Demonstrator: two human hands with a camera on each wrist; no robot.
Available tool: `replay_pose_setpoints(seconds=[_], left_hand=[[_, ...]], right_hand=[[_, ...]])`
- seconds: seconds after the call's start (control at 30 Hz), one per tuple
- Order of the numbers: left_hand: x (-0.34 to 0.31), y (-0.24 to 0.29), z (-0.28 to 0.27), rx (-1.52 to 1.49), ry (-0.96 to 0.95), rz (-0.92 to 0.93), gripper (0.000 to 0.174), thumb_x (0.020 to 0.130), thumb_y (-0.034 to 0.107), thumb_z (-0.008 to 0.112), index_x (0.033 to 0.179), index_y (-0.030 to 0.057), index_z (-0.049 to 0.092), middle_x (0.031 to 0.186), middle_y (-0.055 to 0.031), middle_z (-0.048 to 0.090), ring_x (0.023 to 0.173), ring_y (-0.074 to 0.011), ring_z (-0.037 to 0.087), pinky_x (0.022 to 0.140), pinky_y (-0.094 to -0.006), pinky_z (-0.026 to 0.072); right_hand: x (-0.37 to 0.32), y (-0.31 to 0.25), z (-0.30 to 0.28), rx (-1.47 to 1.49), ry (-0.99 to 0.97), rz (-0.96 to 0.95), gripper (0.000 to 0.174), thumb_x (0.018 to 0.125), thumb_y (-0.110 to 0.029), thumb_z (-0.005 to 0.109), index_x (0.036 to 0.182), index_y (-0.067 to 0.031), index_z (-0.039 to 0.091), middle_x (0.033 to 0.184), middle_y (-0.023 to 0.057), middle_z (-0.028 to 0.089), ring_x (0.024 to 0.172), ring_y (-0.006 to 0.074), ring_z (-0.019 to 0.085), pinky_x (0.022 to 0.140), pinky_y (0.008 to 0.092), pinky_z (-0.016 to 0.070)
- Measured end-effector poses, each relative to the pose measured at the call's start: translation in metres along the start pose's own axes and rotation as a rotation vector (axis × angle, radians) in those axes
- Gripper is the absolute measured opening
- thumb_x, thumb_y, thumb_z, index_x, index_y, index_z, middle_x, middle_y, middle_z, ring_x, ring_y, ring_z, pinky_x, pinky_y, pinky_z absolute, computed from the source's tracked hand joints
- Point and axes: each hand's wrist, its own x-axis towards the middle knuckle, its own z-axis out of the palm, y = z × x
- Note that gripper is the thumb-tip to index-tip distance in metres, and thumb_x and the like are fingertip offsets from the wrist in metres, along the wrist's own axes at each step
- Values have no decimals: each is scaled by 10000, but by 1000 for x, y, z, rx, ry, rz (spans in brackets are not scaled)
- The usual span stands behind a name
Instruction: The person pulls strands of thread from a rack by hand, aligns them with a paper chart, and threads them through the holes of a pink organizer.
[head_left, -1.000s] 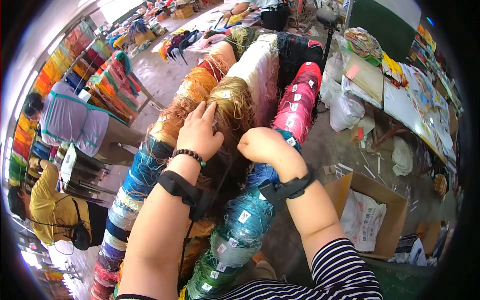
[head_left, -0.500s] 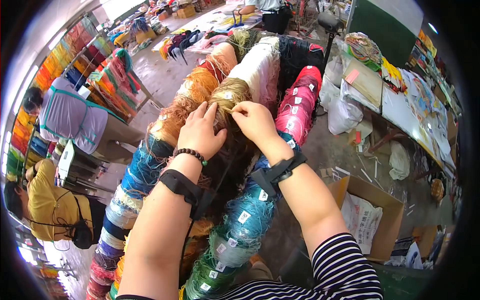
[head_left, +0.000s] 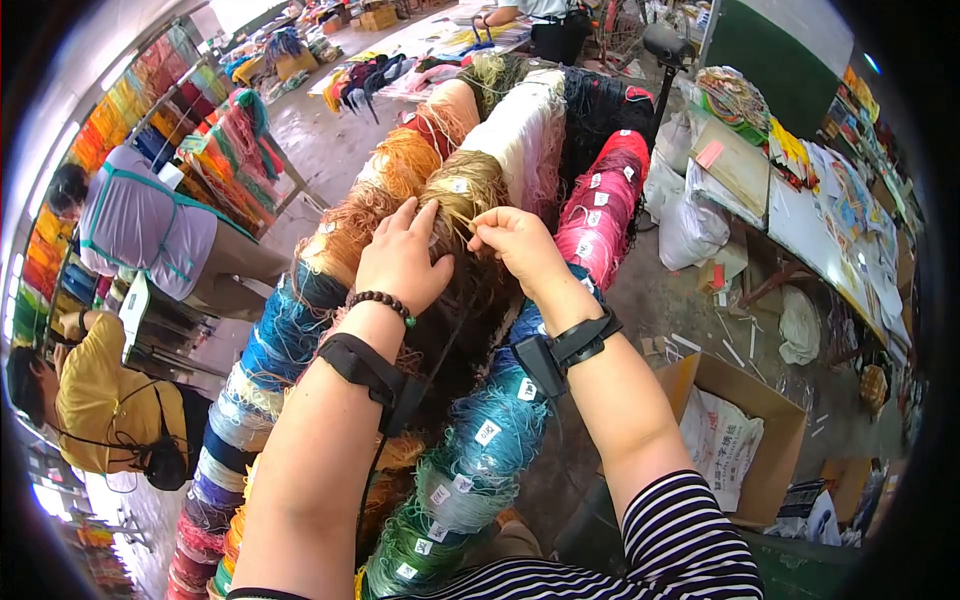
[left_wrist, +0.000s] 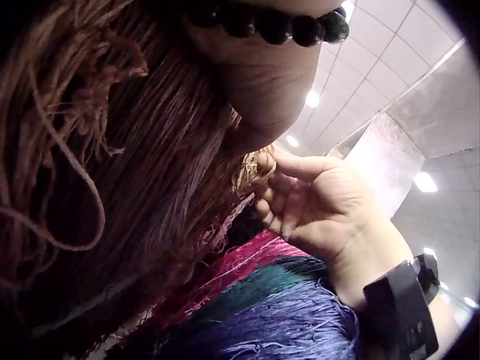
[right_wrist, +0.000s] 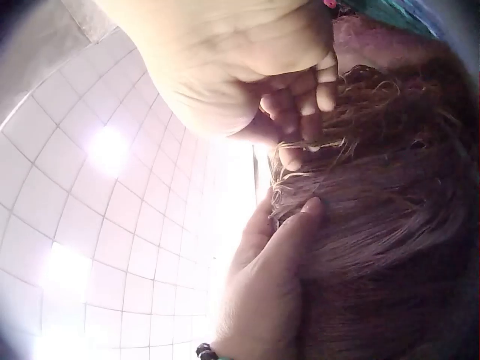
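Golden-brown thread (head_left: 470, 178) hangs in a thick bundle with a small white label, in the middle of a row of skeins. My left hand (head_left: 403, 264) rests on the near side of this bundle, fingers extended and thumb apart. Just to its right, my right hand (head_left: 525, 250) pinches a few thin golden strands between thumb and fingertips, drawn out from the bundle. In the left wrist view the right hand (left_wrist: 322, 202) holds the strands at the bundle's edge. Brownish threads (right_wrist: 375, 232) hang below both hands in the right wrist view.
Orange skeins (head_left: 400, 165) run along the left, white thread (head_left: 520, 115) lies beyond, and labelled pink (head_left: 600, 205) and teal skeins (head_left: 490, 430) line the right. A cardboard box (head_left: 775, 440) stands at lower right. Two people work at the left; another stands at the far table.
My right hand has moved up to the golden-brown bundle, taken hold of strands, and shifted slightly right with them stretched out. My left hand has stayed nearly in place.
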Motion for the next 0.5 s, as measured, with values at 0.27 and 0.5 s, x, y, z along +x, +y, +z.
replay_pose_setpoints(seconds=[0.27,0.5], left_hand=[[1,-1,1,1,-9,-8,705,762,270,668,1398,105,412,1424,-162,415,1297,-341,410,1073,-392,360],[3,0,0,25,-40,-31,726,758,265,667,1409,109,387,1439,-141,397,1293,-353,405,1069,-404,367]], right_hand=[[4,3,-1,-378,89,-52,182,834,-171,640,845,5,686,736,96,680,699,152,638,650,299,490],[-27,-38,-27,-433,73,-214,161,851,-153,611,840,-6,676,701,52,647,671,135,606,628,288,471]])
